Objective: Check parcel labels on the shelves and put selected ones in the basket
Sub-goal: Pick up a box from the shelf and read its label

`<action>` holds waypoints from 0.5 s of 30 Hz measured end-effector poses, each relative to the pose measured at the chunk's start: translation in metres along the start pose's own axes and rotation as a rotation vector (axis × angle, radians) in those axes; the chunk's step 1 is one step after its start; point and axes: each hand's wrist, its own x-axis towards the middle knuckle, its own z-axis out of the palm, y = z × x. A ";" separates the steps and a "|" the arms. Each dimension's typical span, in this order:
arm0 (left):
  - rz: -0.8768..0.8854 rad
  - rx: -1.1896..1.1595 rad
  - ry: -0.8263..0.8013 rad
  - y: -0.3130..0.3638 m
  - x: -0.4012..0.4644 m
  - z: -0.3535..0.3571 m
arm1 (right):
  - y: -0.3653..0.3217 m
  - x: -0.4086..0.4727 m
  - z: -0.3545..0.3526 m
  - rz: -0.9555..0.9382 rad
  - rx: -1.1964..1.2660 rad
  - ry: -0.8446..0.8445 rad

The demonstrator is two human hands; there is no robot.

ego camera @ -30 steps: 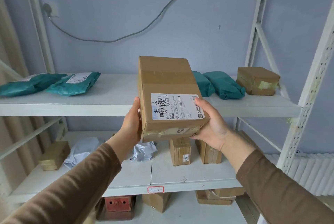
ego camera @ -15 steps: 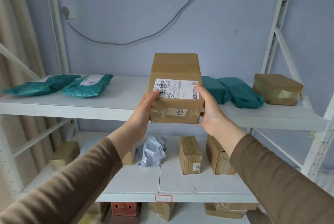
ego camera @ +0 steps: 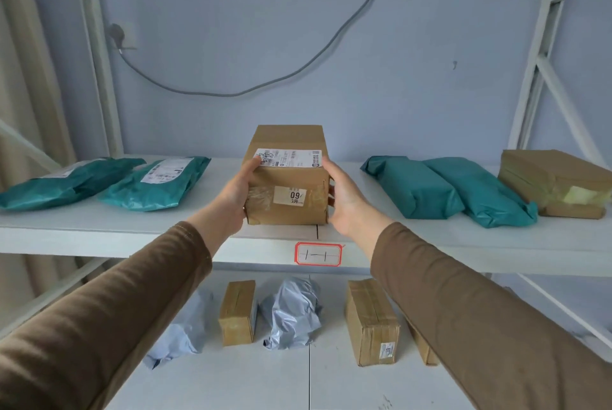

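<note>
So from my feed, both hands are on the cardboard box (ego camera: pixel 287 177), which sits on the upper shelf (ego camera: pixel 165 230) right at its front edge, about the middle of its length. My left hand (ego camera: pixel 231 201) is wrapped around the box's left side with the thumb up on the top near the shipping label (ego camera: pixel 291 158). My right hand (ego camera: pixel 347 201) is cupped against the right side, fingers (ego camera: pixel 331 171) touching the top corner. The face toward me has a small sticker (ego camera: pixel 290 196) reading 09.

Two teal mailer bags (ego camera: pixel 109 181) lie toward the left end of that shelf, two more teal bags (ego camera: pixel 447 191) toward the right end, and a taped brown box (ego camera: pixel 556 181) sits at the far right end. A red-bordered tag (ego camera: pixel 318 254) is stuck on the shelf's front edge just below the box.

On the lower shelf (ego camera: pixel 298 383) I can see small cardboard boxes (ego camera: pixel 371 320) and grey plastic bags (ego camera: pixel 291 313) side by side.
</note>
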 end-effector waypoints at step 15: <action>0.051 0.227 0.278 0.014 0.054 -0.028 | 0.011 0.064 0.033 -0.031 -0.214 -0.043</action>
